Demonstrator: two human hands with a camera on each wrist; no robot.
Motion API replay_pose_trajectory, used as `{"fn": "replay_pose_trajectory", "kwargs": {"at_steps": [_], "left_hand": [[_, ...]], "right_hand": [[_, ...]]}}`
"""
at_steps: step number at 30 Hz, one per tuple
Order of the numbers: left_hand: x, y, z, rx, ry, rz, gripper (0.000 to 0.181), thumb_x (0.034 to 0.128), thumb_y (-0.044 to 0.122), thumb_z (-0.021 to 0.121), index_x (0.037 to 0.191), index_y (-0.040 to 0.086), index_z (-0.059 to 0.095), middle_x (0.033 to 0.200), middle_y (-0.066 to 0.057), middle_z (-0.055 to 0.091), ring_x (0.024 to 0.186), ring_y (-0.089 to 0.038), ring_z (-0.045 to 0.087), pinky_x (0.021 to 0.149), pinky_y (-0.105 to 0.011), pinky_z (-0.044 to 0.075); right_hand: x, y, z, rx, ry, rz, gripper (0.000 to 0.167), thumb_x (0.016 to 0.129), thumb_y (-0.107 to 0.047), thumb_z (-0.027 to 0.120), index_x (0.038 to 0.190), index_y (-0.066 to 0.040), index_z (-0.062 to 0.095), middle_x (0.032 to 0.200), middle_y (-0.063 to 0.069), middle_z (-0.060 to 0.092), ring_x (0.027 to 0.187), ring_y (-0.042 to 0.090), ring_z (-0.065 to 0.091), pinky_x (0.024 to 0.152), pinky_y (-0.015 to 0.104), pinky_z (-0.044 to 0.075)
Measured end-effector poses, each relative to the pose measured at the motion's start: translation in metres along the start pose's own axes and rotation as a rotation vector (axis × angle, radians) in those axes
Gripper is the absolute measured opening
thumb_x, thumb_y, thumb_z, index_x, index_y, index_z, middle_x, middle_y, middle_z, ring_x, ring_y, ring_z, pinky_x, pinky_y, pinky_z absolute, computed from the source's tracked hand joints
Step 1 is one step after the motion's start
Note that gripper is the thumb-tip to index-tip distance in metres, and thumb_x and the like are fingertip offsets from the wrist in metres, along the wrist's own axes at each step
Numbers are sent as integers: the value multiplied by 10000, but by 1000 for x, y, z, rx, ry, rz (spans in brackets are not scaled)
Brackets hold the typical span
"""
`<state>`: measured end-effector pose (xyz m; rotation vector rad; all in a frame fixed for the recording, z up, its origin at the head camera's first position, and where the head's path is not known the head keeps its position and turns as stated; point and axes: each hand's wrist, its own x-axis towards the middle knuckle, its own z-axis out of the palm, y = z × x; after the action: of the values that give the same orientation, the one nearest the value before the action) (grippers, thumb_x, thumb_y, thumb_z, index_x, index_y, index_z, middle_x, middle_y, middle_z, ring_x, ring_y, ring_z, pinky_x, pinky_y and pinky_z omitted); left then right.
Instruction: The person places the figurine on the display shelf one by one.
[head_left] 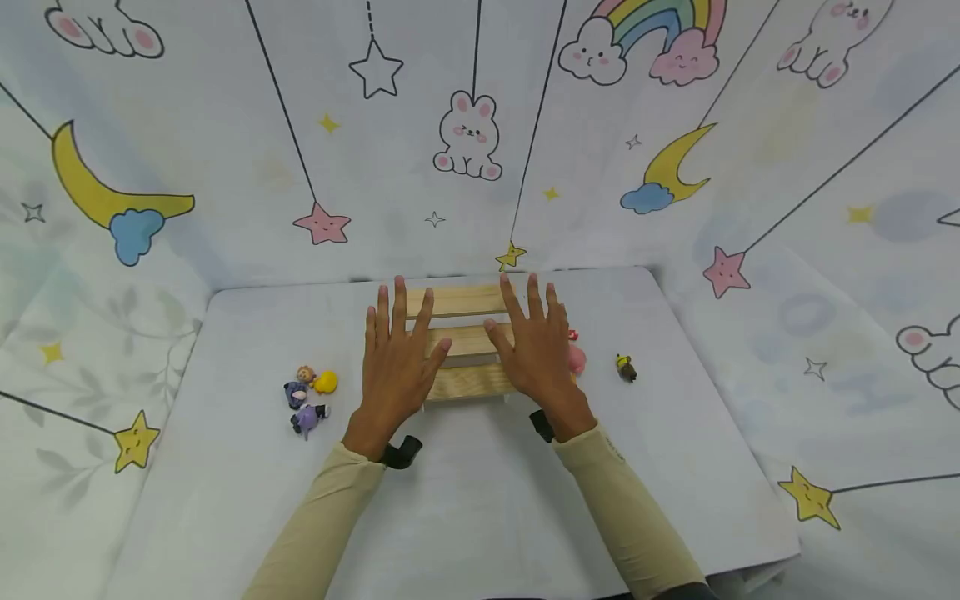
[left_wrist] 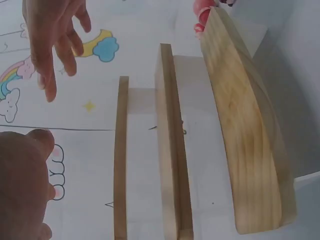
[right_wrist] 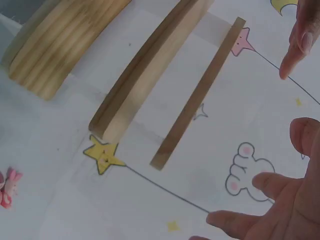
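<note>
A three-tier stand with pale wooden slats (head_left: 471, 382) sits at the middle of the table. My left hand (head_left: 396, 362) is over its left end, palm down, with fingers straight and spread. Over the right end is my right hand (head_left: 538, 354), also flat with spread fingers. The wrist views show both hands apart from the slats, holding nothing. In the left wrist view the thick front slat (left_wrist: 245, 135) stands nearest the camera. A pink figurine (head_left: 576, 359) is partly hidden behind my right hand.
Left of the stand is a cluster of small figurines, including a yellow one (head_left: 326, 382) and a purple one (head_left: 307, 419). A small brown and yellow figurine (head_left: 626, 367) lies to the right. A printed cloth backdrop (head_left: 405, 167) rises behind the white table (head_left: 465, 517).
</note>
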<state>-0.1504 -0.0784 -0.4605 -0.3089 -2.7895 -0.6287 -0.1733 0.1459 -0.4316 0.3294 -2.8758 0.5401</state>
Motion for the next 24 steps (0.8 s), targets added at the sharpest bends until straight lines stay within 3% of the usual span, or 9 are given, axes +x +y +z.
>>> {"fn": "replay_pose_trajectory", "kwargs": {"at_steps": [6, 12, 17, 24], "left_hand": [[-6, -12, 6, -99, 101, 2, 743, 1051, 491, 634, 1683, 234, 341, 1794, -184, 97, 1663, -426, 89, 1331, -628, 104], [-11, -25, 16, -259, 176, 1, 723, 959, 420, 791, 1599, 238, 509, 1745, -204, 276, 1568, -474, 333, 1260, -683, 265], [-14, -34, 26, -416, 202, -41, 634, 912, 354, 857, 1493, 223, 640, 1674, -177, 427, 1493, -462, 445, 1194, -685, 356], [-14, -45, 40, -533, 228, -83, 589, 854, 253, 918, 1403, 186, 715, 1575, -175, 539, 1455, -398, 515, 1165, -625, 443]], "right_hand": [[-4, 19, 0, 44, 40, 40, 703, 1106, -547, 474, 1715, -351, 182, 1727, 266, 262, 1568, 538, 259, 1188, 748, 307], [-8, 40, 1, 79, 103, 67, 699, 1091, -536, 534, 1698, -401, 214, 1670, 259, 373, 1443, 492, 406, 1039, 689, 422], [-10, 56, -1, 136, 136, 84, 682, 1082, -491, 586, 1684, -406, 278, 1636, 250, 420, 1378, 480, 453, 1010, 685, 420], [-14, 82, -4, 269, 130, 112, 617, 1077, -422, 625, 1646, -400, 389, 1594, 236, 454, 1406, 468, 442, 1102, 749, 359]]}}
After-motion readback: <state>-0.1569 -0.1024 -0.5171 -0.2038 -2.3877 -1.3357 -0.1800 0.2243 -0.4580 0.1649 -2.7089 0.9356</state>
